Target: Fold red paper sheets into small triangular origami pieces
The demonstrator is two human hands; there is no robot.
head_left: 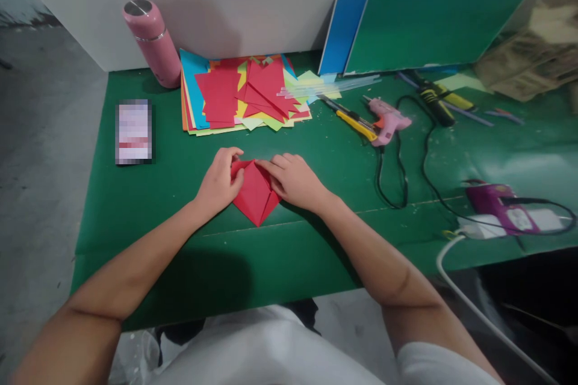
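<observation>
A folded piece of red paper [253,195] lies on the green tabletop in front of me, its lower corner pointing toward me. Creases and overlapping flaps show on its face. My left hand [222,177] grips its left edge between thumb and curled fingers. On the other side, my right hand [293,179] is closed at the upper right edge, fingertips pressed on the paper close to the top corner. Part of the right flap is hidden under that hand.
Behind the hands lies a stack of coloured paper [194,99] with red sheets on top. A pink bottle [156,45] and a blurred-out phone-sized object [134,132] are at left. To the right lie a utility knife [356,124], a pink glue gun [386,120] and a power strip [483,227] with cables.
</observation>
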